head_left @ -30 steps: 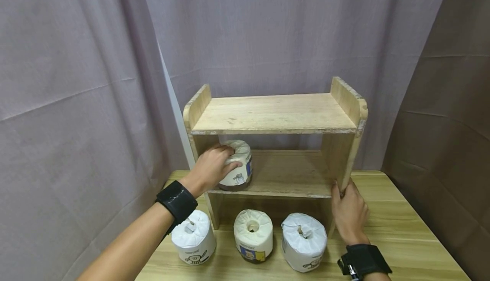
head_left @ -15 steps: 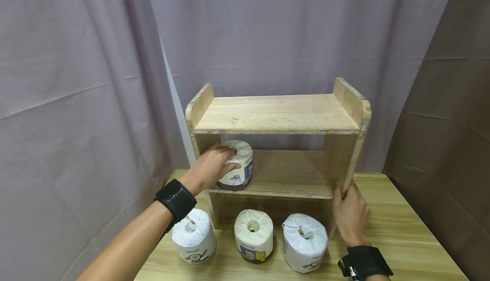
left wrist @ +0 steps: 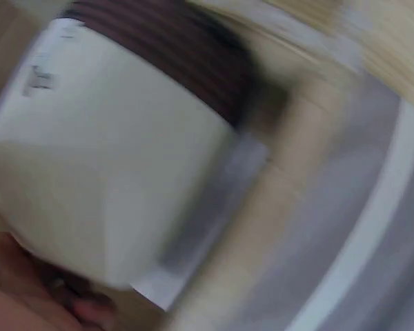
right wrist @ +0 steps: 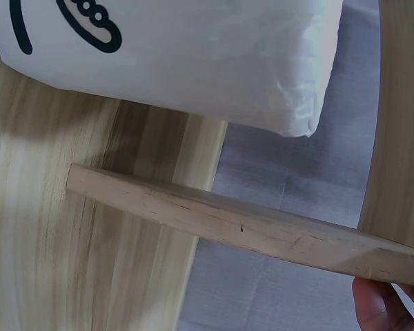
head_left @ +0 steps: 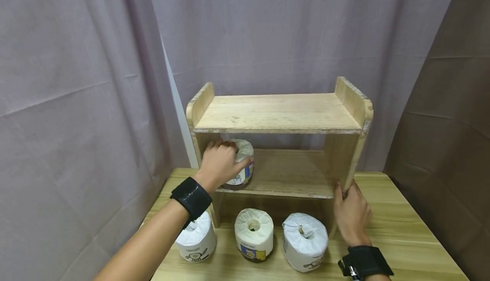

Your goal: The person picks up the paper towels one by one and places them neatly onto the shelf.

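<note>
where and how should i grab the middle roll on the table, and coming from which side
Best guess: pinch the middle roll by its near wall, coming down from above. It stands upright, its round hole faces up and nothing covers its top. The shelf rises behind it, so the back looks harder to reach.

Before you, a shelf unit stands on the table, curtain behind. One roll is at the left of its middle shelf; three other rolls stand in a row nearer you.
</note>
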A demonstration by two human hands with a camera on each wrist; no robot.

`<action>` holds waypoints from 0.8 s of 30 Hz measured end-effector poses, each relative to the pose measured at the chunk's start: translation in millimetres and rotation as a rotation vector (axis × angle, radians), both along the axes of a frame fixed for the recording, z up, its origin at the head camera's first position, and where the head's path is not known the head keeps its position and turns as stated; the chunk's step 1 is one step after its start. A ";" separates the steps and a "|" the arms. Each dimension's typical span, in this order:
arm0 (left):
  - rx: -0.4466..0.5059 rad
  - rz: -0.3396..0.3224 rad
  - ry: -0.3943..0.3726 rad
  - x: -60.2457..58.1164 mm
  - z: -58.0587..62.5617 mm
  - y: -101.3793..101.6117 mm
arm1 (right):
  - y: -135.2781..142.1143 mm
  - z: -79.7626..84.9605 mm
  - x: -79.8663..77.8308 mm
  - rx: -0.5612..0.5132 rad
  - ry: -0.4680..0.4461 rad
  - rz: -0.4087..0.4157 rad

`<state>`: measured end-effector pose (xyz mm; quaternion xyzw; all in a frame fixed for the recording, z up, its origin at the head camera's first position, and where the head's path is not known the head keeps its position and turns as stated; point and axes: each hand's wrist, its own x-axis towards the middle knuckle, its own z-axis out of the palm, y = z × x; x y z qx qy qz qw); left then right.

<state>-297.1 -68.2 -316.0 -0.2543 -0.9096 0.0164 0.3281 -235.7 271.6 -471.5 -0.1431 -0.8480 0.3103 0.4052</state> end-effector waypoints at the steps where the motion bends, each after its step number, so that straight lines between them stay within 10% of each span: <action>1: 0.021 0.030 0.017 0.5 0.5 4.8 | -0.1 0.3 0.2 0.000 -0.004 -0.001; 6: 0.124 0.178 0.088 2.1 1.9 24.0 | -2.2 2.1 -0.4 -0.003 -0.010 -0.007; 12: 0.131 0.305 -0.051 1.3 6.7 39.0 | -5.0 0.2 -1.4 -0.001 0.009 -0.008; 24: 0.152 0.306 -0.108 -1.3 7.2 46.4 | -0.6 -0.3 0.3 0.000 0.020 -0.016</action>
